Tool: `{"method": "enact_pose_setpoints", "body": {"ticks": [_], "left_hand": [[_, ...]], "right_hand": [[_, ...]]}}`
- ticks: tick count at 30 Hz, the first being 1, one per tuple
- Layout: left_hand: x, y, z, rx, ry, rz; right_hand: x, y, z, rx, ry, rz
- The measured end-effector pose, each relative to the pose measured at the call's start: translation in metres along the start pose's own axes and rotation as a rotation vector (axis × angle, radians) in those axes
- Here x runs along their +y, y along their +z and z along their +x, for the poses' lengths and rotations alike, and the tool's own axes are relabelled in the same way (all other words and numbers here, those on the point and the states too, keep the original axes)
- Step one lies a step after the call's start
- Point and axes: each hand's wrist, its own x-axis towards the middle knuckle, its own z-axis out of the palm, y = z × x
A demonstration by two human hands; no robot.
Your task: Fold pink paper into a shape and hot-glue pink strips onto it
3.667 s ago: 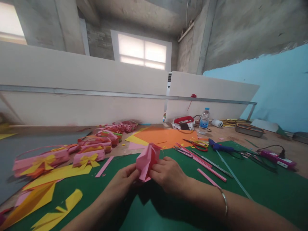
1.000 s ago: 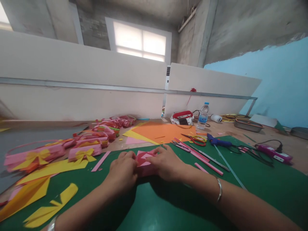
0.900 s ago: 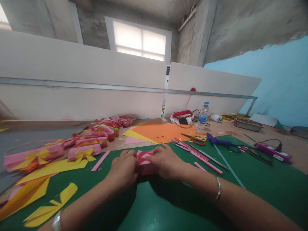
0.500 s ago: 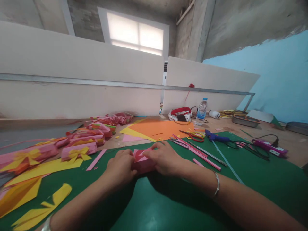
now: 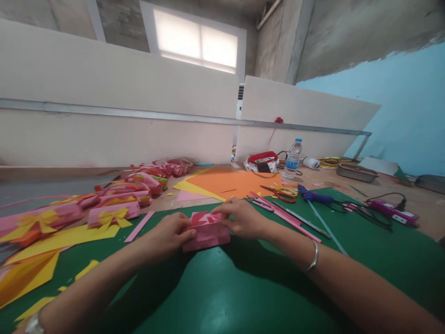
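Observation:
A small pink paper box point(image 5: 207, 237) stands on the green mat point(image 5: 215, 292), with folded red and pink paper showing at its top. At its left end, my left hand point(image 5: 173, 233) grips the wall between thumb and fingers. My right hand point(image 5: 242, 219) is closed at the upper right corner, its fingertips pinching the box's edge; part of the rim is hidden behind them. Left of my left hand lies a pink paper strip point(image 5: 139, 226). Pink strips point(image 5: 283, 215) and a grey-handled craft tool point(image 5: 260, 204) lie right of my right hand.
Several pink paper pieces with yellow bows point(image 5: 114, 215) crowd the left side, beside yellow sheets point(image 5: 66, 242). Orange paper point(image 5: 239, 182) lies behind the box. Red-handled scissors point(image 5: 285, 196), a blue glue gun point(image 5: 314, 195), a purple power strip point(image 5: 392, 212) and a water bottle point(image 5: 292, 159) are to the right.
My hands have shifted apart toward the box's ends, so more of its front wall shows. My left forearm now covers more of the yellow cut paper at the lower left.

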Motion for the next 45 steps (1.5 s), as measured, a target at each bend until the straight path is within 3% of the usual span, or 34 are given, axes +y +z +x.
{"method": "enact_pose_setpoints", "body": {"ticks": [6, 13, 21, 27, 35, 41, 45], "left_hand": [[0.008, -0.001, -0.006, -0.042, 0.028, -0.012], [0.023, -0.006, -0.023, -0.073, 0.066, 0.056], [0.042, 0.000, -0.034, 0.056, 0.080, 0.355], [0.042, 0.004, -0.036, 0.105, 0.084, 0.385], [0.047, 0.024, -0.048, 0.262, 0.016, 0.446], [0.049, 0.034, -0.057, 0.348, 0.019, 0.349], [0.049, 0.034, -0.057, 0.365, 0.002, 0.356]], "right_hand": [[-0.007, -0.006, -0.003, -0.116, -0.024, 0.064], [-0.023, -0.018, -0.016, -0.235, -0.159, -0.009], [-0.033, -0.013, -0.025, -0.237, -0.230, -0.123], [-0.032, 0.000, -0.023, -0.204, -0.196, -0.206], [-0.050, -0.009, -0.030, -0.287, -0.242, -0.358], [-0.055, -0.001, -0.034, -0.162, -0.272, -0.346], [-0.051, 0.003, -0.034, -0.168, -0.275, -0.406]]}}
